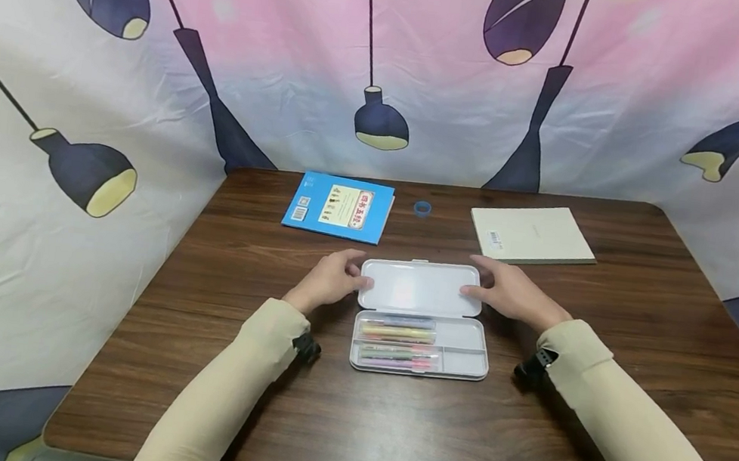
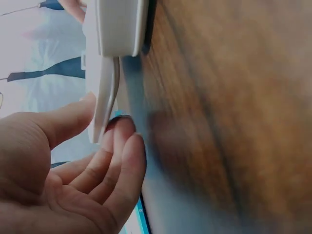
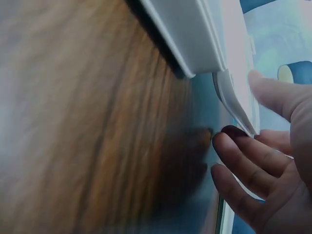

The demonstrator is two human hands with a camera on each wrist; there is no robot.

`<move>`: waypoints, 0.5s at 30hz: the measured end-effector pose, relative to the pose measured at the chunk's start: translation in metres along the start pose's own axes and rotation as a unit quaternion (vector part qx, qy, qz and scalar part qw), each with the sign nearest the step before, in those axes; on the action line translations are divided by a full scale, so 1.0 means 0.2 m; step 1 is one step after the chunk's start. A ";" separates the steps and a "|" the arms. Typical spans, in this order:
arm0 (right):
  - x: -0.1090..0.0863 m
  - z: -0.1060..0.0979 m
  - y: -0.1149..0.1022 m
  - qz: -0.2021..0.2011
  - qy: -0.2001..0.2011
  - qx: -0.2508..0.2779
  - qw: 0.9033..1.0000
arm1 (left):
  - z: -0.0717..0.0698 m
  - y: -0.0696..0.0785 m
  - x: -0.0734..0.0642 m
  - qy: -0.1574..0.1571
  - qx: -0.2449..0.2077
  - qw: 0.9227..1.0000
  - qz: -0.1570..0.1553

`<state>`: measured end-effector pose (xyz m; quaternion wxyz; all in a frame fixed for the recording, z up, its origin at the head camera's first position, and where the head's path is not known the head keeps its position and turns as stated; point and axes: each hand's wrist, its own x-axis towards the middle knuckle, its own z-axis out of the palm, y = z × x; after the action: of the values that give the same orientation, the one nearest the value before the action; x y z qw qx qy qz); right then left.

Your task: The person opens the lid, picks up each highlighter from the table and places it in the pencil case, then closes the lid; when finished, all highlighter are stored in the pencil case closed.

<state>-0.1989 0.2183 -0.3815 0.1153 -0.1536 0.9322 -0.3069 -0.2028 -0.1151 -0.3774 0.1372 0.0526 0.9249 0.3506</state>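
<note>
A white pencil case lies on the table with its lid folded back away from me. Pens in clear sleeves fill the left part of its tray, in two rows. My left hand holds the lid's left edge, thumb on the inner face and fingers underneath, as the left wrist view shows. At the opposite edge my right hand grips the lid the same way, its thumb over the inner side and fingers below. From the side, the lid slopes down from the case.
On the wooden table, a blue book lies at the back left and a pale book at the back right. Between them sits a small blue ring. A curtain printed with lamps hangs behind the table.
</note>
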 end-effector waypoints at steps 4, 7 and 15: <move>0.02 0.00 -0.02 -0.010 0.007 -0.004 1.000 | 0.00 0.01 0.02 0.008 0.010 1.000 0.025; 0.02 -0.01 -0.04 -0.015 0.021 -0.013 1.000 | -0.01 0.03 0.01 0.015 0.024 0.998 0.048; -0.07 -0.03 -0.11 -0.072 0.095 -0.083 0.989 | -0.04 0.07 -0.07 0.061 0.045 0.986 0.151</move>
<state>-0.1838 0.2091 -0.3609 -0.0092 -0.1990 0.9477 -0.2495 -0.1916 -0.1135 -0.3596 0.0232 0.1764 0.9277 0.3281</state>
